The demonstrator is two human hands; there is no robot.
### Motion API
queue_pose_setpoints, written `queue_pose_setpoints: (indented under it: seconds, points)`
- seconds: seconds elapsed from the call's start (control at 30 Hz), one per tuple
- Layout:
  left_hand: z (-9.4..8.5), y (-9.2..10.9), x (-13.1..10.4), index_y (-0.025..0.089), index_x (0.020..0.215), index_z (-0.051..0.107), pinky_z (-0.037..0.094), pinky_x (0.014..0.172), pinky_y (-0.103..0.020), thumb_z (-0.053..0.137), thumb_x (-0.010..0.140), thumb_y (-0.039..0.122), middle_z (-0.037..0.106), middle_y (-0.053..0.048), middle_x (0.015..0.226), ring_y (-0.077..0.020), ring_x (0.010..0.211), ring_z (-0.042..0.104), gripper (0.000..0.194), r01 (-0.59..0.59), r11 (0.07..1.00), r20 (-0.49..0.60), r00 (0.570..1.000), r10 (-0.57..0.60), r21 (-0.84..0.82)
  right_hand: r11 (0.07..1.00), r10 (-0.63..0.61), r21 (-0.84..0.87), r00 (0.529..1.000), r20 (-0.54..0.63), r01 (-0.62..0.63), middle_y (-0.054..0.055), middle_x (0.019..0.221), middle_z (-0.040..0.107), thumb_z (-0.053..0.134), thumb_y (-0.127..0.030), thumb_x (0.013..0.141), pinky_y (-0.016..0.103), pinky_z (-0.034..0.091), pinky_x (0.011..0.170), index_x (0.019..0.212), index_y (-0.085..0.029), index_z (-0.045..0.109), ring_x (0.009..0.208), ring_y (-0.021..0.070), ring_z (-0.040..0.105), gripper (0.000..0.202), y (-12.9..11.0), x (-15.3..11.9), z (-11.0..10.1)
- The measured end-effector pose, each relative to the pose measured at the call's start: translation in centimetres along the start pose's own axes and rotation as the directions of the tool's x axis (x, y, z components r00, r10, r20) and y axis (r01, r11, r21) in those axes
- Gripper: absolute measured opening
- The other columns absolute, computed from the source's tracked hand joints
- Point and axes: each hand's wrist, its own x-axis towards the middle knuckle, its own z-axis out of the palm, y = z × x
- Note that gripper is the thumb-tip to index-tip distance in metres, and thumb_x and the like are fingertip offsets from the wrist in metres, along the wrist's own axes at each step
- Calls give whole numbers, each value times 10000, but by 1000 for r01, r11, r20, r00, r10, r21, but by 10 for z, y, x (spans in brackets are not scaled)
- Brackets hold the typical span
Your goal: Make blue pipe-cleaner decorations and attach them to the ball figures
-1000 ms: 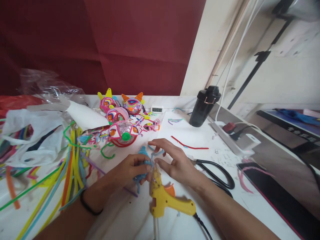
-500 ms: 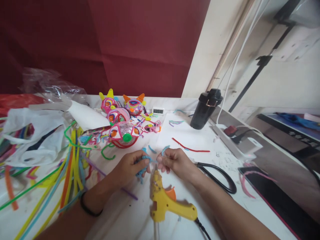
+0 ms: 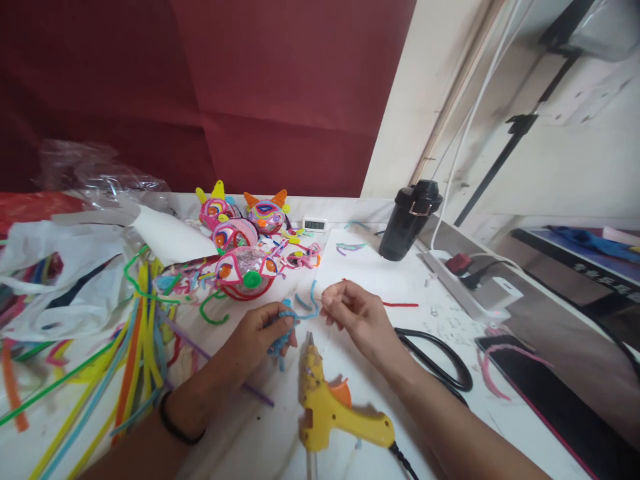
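My left hand (image 3: 267, 333) is closed around a bunched blue pipe cleaner (image 3: 281, 341). A loose end of it runs right and curls upward near my right hand (image 3: 350, 313). The thumb and fingers of that hand are pinched together just right of the curl, and whatever may be between them is too small to make out. Below both hands lies a yellow hot glue gun (image 3: 325, 407), its nozzle pointing away from me. A short blue piece (image 3: 303, 302) rests on the table beyond. My right hand partly covers a red pipe cleaner (image 3: 403, 305).
Several decorated balls (image 3: 245, 273) stand at the back, beside a small digital clock (image 3: 315, 224). Colourful pipe cleaners (image 3: 135, 360) and a white bag (image 3: 65, 280) crowd the left. On the right are black-handled scissors (image 3: 463, 373), a black bottle (image 3: 407, 220) and a power strip (image 3: 465, 293).
My right hand has moved slightly right and its fingers have come away from the blue end, which now curls upward. My left hand stays nearly in place, still gripping the bunch.
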Motion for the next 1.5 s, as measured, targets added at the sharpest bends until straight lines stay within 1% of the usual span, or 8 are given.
queue_pose_setpoints:
  seconds: [0.07, 0.13, 0.27, 0.4, 0.63, 0.9, 1.2, 1.5]
  points:
    - [0, 1, 0, 155, 675, 541, 358, 439, -215, 613, 714, 379, 592, 15, 569, -82, 438, 469, 238, 27, 998, -7, 1000, -27, -48, 941, -277, -214, 960, -40, 263, 38, 786, 618, 594, -300, 808, 280, 436, 627, 897, -193, 576, 693, 149, 552, 140, -2, -4, -1]
    - [0, 2, 0, 153, 682, 548, 346, 441, -212, 627, 701, 368, 587, 18, 555, -81, 434, 465, 230, 53, 995, 7, 999, -53, -79, 781, -500, -374, 860, 106, 500, 71, 930, 629, 568, -239, 830, 343, 440, 750, 976, -207, 577, 862, 193, 559, 150, -4, -7, 0]
    - [0, 4, -3, 145, 699, 566, 351, 464, -218, 632, 704, 355, 589, 13, 557, -81, 446, 472, 221, 68, 990, 77, 995, -59, -122, 502, -568, -502, 706, 423, 704, 89, 937, 653, 514, -201, 879, 385, 399, 812, 1016, -183, 593, 927, 217, 556, 159, -1, -7, 0]
    - [0, 6, -4, 140, 759, 590, 358, 464, -216, 653, 676, 345, 602, 7, 579, -87, 465, 480, 230, 87, 988, 97, 993, -75, -131, 421, -562, -566, 694, 450, 709, 61, 714, 638, 452, -179, 915, 342, 384, 722, 911, -146, 631, 721, 170, 572, 182, 7, -3, -1]
    - [1, 3, 0, 153, 691, 560, 375, 427, -211, 655, 654, 364, 592, 20, 550, -84, 439, 465, 234, 39, 999, 39, 998, -39, -6, 338, -548, -655, 707, 447, 676, 59, 708, 615, 436, -151, 908, 341, 354, 710, 881, -145, 612, 703, 176, 537, 179, 8, -4, -2]
    - [1, -2, -1, 164, 720, 557, 400, 418, -200, 557, 734, 277, 583, 32, 567, -83, 450, 467, 115, -28, 985, 23, 999, 24, 169, 526, -470, -597, 792, 389, 605, 41, 721, 632, 453, -128, 890, 328, 359, 743, 813, -162, 588, 700, 160, 554, 159, 7, -3, -1]
    - [4, 0, -2, 162, 744, 554, 410, 459, -211, 556, 767, 319, 589, 26, 600, -88, 475, 483, 159, -77, 984, -45, 995, 85, 161, 869, -166, -432, 964, 209, 243, -10, 705, 628, 608, -165, 783, 253, 405, 669, 692, -177, 586, 698, 139, 571, 95, 1, -6, 2]
    - [5, -2, -2, 159, 741, 560, 400, 456, -201, 551, 775, 290, 590, 25, 592, -82, 465, 473, 136, -105, 978, -88, 989, 122, 179, 875, -192, -412, 963, 188, 254, -3, 709, 613, 623, -150, 751, 280, 400, 709, 679, -179, 593, 718, 150, 561, 82, 0, -6, 4]
